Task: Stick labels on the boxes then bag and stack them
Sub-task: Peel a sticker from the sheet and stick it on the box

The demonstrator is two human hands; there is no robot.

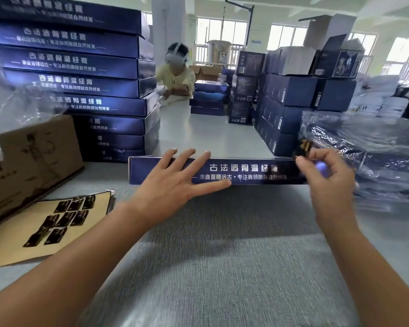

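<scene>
Pressing down on a long dark-blue cardboard box (246,172), the person's left hand (175,182) lay flat with fingers spread and straight, its grip released. The thumb ran along the near face, under the white printed characters. The box lay lengthwise across the grey fabric-covered worktop (222,256), at twelve o'clock from where the person stood.

At the box's three o'clock end the right hand (326,175) had its grip pinched on a small black-and-gold sticker label (304,147), thumb and forefinger holding it just above the top edge. That corner was blurred, so I could not tell whether the label touched the box.

At eight o'clock from the box a tan backing sheet (21,251) lay on the worktop, carrying a cluster of the same dark labels. Behind it, at nine o'clock, stood a brown corrugated carton (33,156), with crumpled clear plastic film (10,102) above it. A tall stack of matching blue boxes (80,67) rose at ten o'clock. At three o'clock, well to the side, sat a pile of blue boxes wrapped in clear plastic bags (376,161). Across the worktop at twelve o'clock another person in a pale yellow top (175,79) worked beside more blue boxes.
</scene>
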